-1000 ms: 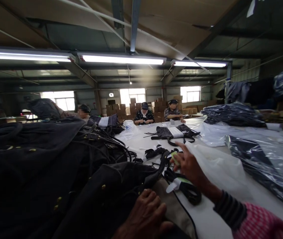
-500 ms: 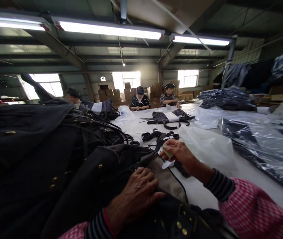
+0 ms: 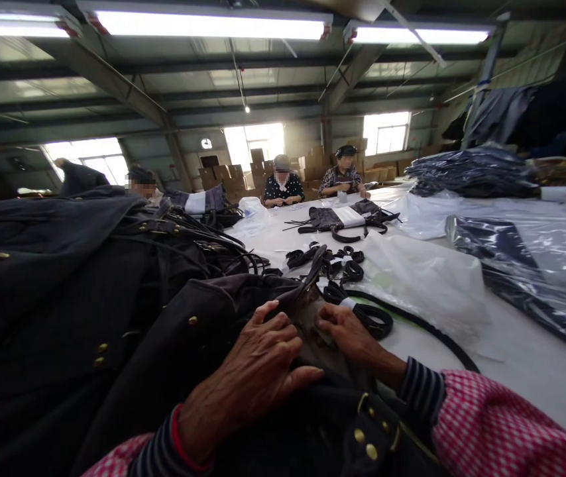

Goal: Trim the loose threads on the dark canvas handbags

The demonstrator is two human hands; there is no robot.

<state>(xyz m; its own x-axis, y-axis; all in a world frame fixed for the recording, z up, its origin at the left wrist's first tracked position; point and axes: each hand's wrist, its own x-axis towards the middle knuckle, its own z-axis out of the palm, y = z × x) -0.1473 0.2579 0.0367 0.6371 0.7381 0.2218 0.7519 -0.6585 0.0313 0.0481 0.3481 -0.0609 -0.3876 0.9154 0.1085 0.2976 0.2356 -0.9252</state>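
Note:
A dark cloth item (image 3: 158, 397) with brass-coloured studs and a grey-brown lining lies in front of me. My left hand (image 3: 256, 361) rests palm down on it, fingers stretched and thumb apart. Just to the right, my right hand (image 3: 347, 331) reaches in against the grey-brown lining (image 3: 307, 315), its fingers curled. Part of a small pale yellow-green piece shows at its fingertips; the rest is hidden. Coiled black straps (image 3: 370, 319) with a white band lie beyond my right wrist. A black strap end (image 3: 316, 264) sticks up from the cloth.
More dark studded cloth (image 3: 49, 265) is heaped at left. On the white table (image 3: 511, 391) are clear plastic (image 3: 422, 278), small strap coils (image 3: 352, 270) and a banded dark bundle (image 3: 347, 217). Plastic-wrapped dark goods (image 3: 541, 258) lie right. Several people sit across the table.
My right hand has moved down onto the lining with the yellow-green piece. The white piece beneath it is out of sight. My left hand's fingers have lifted slightly. The view has tilted down.

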